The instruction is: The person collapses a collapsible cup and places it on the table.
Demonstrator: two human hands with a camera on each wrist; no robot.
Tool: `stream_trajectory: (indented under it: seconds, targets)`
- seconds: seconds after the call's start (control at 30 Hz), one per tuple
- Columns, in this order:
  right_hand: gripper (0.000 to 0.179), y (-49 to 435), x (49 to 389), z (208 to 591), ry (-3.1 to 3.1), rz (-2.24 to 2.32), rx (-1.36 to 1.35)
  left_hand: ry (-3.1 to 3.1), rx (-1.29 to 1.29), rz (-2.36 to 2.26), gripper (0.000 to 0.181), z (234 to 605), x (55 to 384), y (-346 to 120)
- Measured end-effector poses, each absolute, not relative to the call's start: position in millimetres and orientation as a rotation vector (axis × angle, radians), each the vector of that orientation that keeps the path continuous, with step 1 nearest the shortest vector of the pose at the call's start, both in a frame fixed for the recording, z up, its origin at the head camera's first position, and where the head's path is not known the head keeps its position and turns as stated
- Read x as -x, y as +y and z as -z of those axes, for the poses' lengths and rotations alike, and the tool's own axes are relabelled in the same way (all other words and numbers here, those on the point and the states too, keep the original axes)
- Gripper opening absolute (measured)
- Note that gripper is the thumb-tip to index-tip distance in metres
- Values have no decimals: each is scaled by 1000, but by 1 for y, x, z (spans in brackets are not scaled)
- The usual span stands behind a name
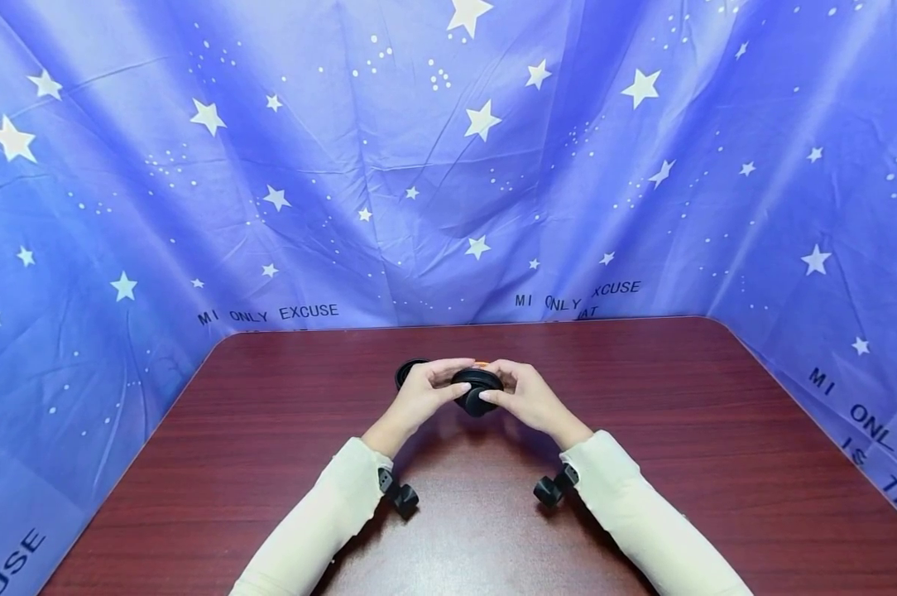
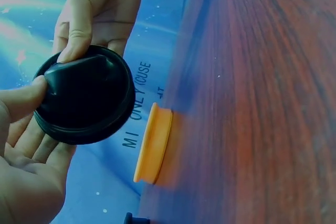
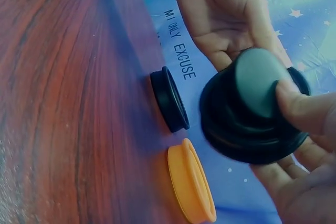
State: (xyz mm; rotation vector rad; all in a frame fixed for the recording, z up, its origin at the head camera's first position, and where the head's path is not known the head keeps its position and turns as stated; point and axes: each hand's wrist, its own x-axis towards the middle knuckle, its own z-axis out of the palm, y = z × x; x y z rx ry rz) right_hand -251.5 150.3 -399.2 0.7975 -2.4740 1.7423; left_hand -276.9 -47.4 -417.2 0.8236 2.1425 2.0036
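Note:
Both hands hold a round black cup lid (image 1: 478, 403) above the table, its raised part facing the person. My left hand (image 1: 424, 387) grips its left side, thumb on the near face and fingers behind the rim. On the opposite side my right hand (image 1: 521, 389) holds it the same way, its thumb (image 3: 296, 106) pressed against the raised part in the right wrist view. Beyond the hands, an orange round lid (image 3: 191, 184) rests on the table, mostly hidden in the head view. Left of it lies another black round lid (image 3: 169, 100), partly behind my left hand in the head view.
The dark red wooden table (image 1: 270, 463) has rounded far corners. A blue curtain (image 1: 389, 165) with white stars and printed lettering hangs behind it and along both sides. A small black camera (image 1: 402, 494) sits at the left wrist, and another (image 1: 553, 488) at the right.

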Motion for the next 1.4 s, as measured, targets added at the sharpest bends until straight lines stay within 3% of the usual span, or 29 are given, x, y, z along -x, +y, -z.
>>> stream_trajectory:
  seconds: [0.23,0.67,0.93,1.4]
  targets:
    - [18,153,258,406,-2306,-1870,-703,2004,-689,-2061,44,415,276,-47]
    - [26,152,260,410,-2243,-1997,-701,2090,-726,-2085,32,393,260,-48]
    - [29,153,257,405,-2367,-1809,-798,2155,-841,-1942,35,395,261,-46]
    - [23,160,259,408,-2535,-1592,-815,2237,-758,-1896,37,419,276,-45]
